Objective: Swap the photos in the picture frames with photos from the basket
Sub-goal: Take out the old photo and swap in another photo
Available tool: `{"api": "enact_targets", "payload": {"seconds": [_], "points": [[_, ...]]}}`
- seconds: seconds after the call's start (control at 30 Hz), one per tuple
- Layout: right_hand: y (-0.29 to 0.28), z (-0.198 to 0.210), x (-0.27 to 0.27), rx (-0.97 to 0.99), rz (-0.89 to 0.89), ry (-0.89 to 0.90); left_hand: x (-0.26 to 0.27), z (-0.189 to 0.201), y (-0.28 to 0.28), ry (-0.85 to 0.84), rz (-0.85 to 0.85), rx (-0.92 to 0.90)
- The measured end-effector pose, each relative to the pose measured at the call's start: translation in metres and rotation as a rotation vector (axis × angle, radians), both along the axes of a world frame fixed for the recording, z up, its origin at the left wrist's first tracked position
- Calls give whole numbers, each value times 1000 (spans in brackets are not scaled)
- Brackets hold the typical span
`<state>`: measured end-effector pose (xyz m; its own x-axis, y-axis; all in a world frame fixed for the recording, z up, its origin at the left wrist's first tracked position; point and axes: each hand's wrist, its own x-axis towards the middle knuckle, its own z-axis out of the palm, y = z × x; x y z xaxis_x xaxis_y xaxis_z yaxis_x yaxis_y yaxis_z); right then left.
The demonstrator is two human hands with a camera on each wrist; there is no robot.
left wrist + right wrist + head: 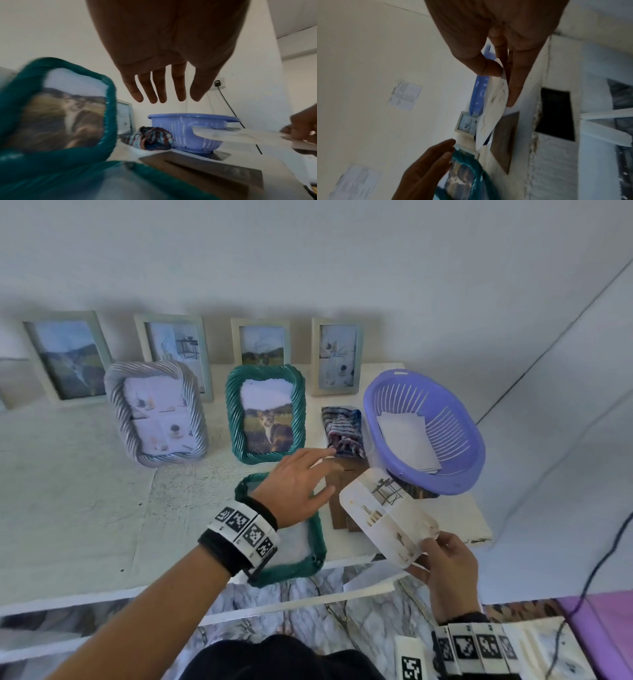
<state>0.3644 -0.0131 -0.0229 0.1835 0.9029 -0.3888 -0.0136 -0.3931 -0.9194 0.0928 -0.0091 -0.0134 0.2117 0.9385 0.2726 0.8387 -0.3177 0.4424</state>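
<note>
White shelf against a pale wall. Right hand pinches a photo by its near corner. Left hand spread, empty, over the flat green frame near the brown backing. Basket far right holds more prints. Advice: square the photo inside the frame before reseating the backing.

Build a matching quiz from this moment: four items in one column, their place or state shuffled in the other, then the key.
Items
1. photo
2. cat photo
3. empty teal frame
4. white papers

Places/states
A. lying flat under the left hand
B. inside the purple basket
C. pinched in the right hand
D. in the upright teal frame

Pairs: 1-C, 2-D, 3-A, 4-B
</note>
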Motion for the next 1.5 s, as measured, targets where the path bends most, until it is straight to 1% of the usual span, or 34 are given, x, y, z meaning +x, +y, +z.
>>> {"api": "enact_targets", "payload": {"seconds": [0.1, 0.17, 0.3, 0.43, 0.53, 0.6, 0.67, 0.77, 0.83, 0.97, 1.1, 1.23, 1.3, 1.4, 1.43, 1.5], "points": [[-5, -2, 20, -34, -79, 9, 30, 12, 37, 71, -57, 16], [-8, -4, 31, -60, -106, 0, 48, 17, 58, 145, -83, -18], [-8, -8, 50, -58, -159, -47, 65, 19, 86, 282, -68, -87], [-2, -14, 55, 42, -190, -104, 66, 18, 98, 288, -25, -109], [8, -19, 56, 114, -152, -213, 64, 17, 101, 307, -25, -102], [16, -20, 53, 127, -136, -225, 62, 16, 103, 335, -26, -108], [23, -18, 48, 139, -123, -218, 61, 16, 104, 306, -26, -117], [35, -18, 40, 150, -111, -207, 57, 17, 106, 177, -36, -109], [46, -21, 34, 143, -90, -231, 54, 18, 108, 122, -52, -100], [72, -24, 21, 128, -4, -277, 49, 21, 112, 108, -68, -74], [93, -26, 10, 95, 63, -386, 50, 16, 107, 121, -61, -53], [96, -30, 11, 47, 55, -414, 53, 3, 98, 150, -74, 11], [90, -29, 19, 60, 48, -420, 54, -2, 95, 151, -79, 47], [82, -15, 44, 110, 22, -465, 56, -6, 93, 118, -74, 78], [82, -5, 54, 132, 8, -515, 56, -7, 93, 102, -78, 82], [88, 24, 72, 222, 0, -702, 56, -9, 93, 81, -93, 93]]}}
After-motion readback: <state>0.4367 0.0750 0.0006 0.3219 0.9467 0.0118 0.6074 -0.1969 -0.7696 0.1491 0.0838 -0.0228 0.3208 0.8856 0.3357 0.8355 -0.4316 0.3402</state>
